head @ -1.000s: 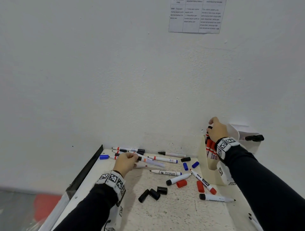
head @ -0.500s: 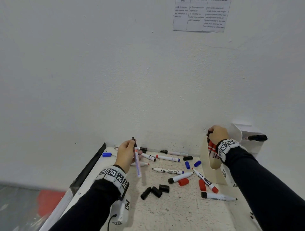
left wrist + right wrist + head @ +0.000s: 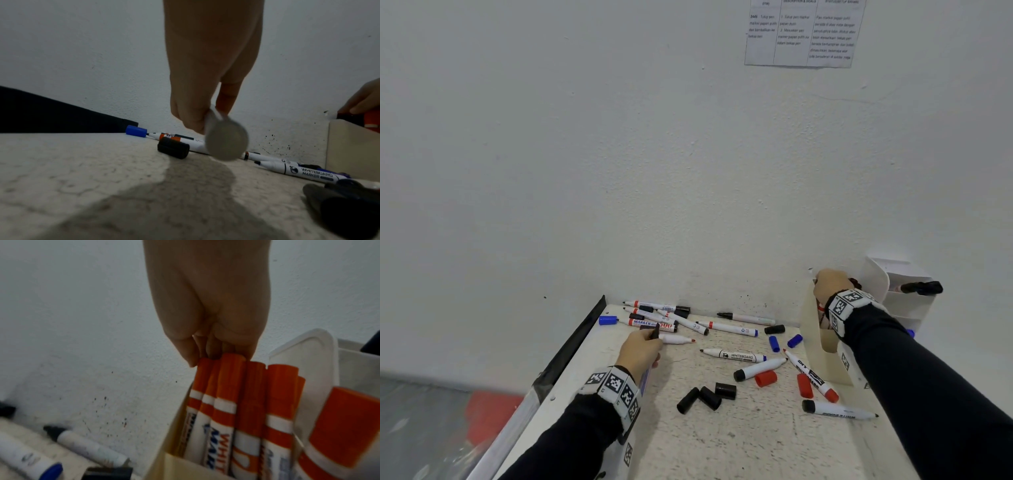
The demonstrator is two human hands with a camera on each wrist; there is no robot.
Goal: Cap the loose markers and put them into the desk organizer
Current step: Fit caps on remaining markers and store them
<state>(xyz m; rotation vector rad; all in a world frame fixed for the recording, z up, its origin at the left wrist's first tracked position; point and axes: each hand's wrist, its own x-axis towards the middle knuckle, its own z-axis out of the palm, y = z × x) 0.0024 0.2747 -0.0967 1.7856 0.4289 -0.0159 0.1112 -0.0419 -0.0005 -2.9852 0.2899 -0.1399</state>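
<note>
My left hand [image 3: 640, 353] grips an uncapped white marker [image 3: 655, 331] with its dark tip up, just in front of the marker pile at the back left. In the left wrist view its butt end [image 3: 226, 142] points at the camera below the left hand [image 3: 197, 105]. My right hand [image 3: 830, 286] is at the top of the cream desk organizer [image 3: 825, 346]. Its bunched fingertips [image 3: 216, 352] pinch the top of a red-capped marker [image 3: 232, 386] standing among several others. Loose on the table lie uncapped markers [image 3: 734, 355], black caps [image 3: 707, 397], a red cap [image 3: 766, 378] and blue caps [image 3: 774, 343].
A white drawer unit [image 3: 907, 308] stands behind the organizer with a black-capped marker [image 3: 921, 287] on it. The wall rises right behind the table. A black strip [image 3: 571, 346] runs along the table's left edge. A printed sheet [image 3: 803, 32] hangs on the wall.
My left hand picked a marker out of the back-left pile, turned it upright and drew it back toward me. My right hand sank lower onto the organizer's markers.
</note>
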